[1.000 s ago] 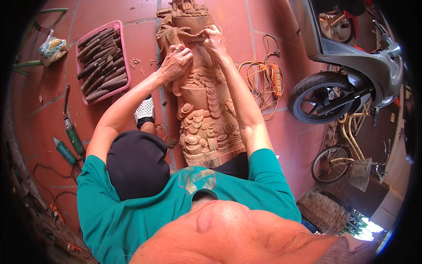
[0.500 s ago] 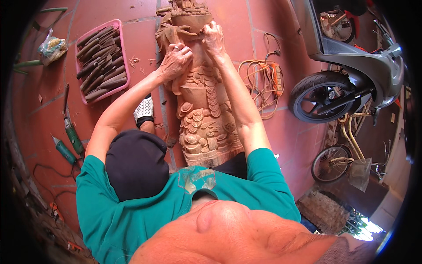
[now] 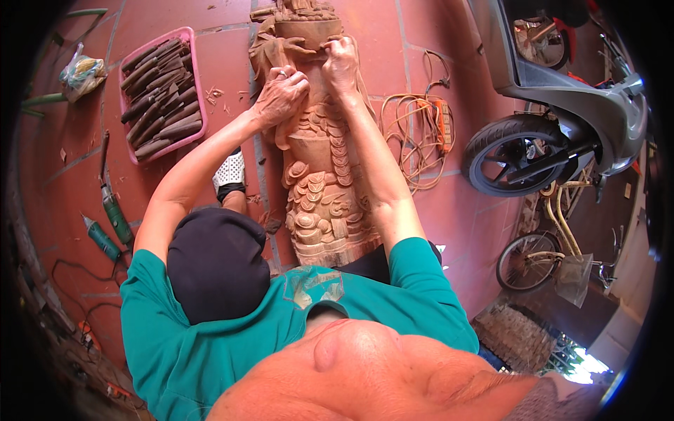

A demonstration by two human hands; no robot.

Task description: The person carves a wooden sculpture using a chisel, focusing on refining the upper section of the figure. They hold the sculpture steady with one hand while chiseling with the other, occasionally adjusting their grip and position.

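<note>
A carved wooden statue (image 3: 314, 151) lies lengthwise before me, its far end toward the top of the view. Coin-like discs and rounded, layered shapes cover its nearer part. Fingers curled, my left hand (image 3: 282, 97) is closed over the statue's left side, below a carved hand. My right hand (image 3: 341, 64) is closed at the right, just under the carved bowl-like form (image 3: 309, 30). Whatever either hand grips is hidden by the fingers or too small to make out. The statue's top is cut off by the view's upper edge.
Left of the statue, a pink tray (image 3: 205, 116) holds many dark-handled tools. Green power tools (image 3: 116, 219) lie farther left, near a plastic bag (image 3: 83, 74). On the right are an orange power strip (image 3: 442, 126) with tangled cord, a motorbike (image 3: 540, 154) and a bicycle (image 3: 530, 259).
My right forearm and elbow have shifted slightly left. Both hands stay closed at nearly the same spots on the statue.
</note>
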